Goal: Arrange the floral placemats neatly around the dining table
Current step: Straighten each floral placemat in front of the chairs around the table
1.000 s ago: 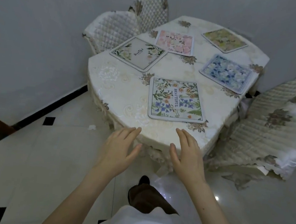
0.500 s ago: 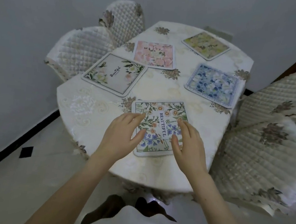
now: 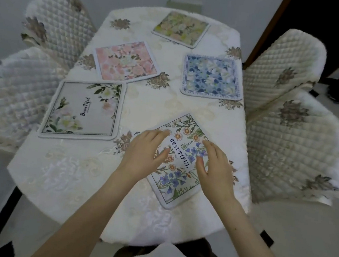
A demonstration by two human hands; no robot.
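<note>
Several floral placemats lie on the cream-clothed dining table (image 3: pixel 71 180). Nearest me is the "BEAUTIFUL" placemat (image 3: pixel 178 167) with orange and blue flowers, turned at an angle. My left hand (image 3: pixel 144 154) rests flat on its left part and my right hand (image 3: pixel 215 167) on its right part, fingers spread. A grey "Beautiful" placemat (image 3: pixel 82 111) lies at the left, a pink placemat (image 3: pixel 126 61) behind it, a blue placemat (image 3: pixel 211 77) at the right, and a yellow-green placemat (image 3: pixel 180 29) at the far end.
Quilted cream chairs stand around the table: two at the left (image 3: pixel 58 22) (image 3: pixel 9 94) and two at the right (image 3: pixel 284 65) (image 3: pixel 295 154). A grey wall runs behind, with a dark doorway (image 3: pixel 321 25) at the far right. Pale tiled floor lies below.
I have stepped closer to the table. Both hands went from hovering before the edge to lying flat on the "BEAUTIFUL" placemat, which now sits more tilted in view.
</note>
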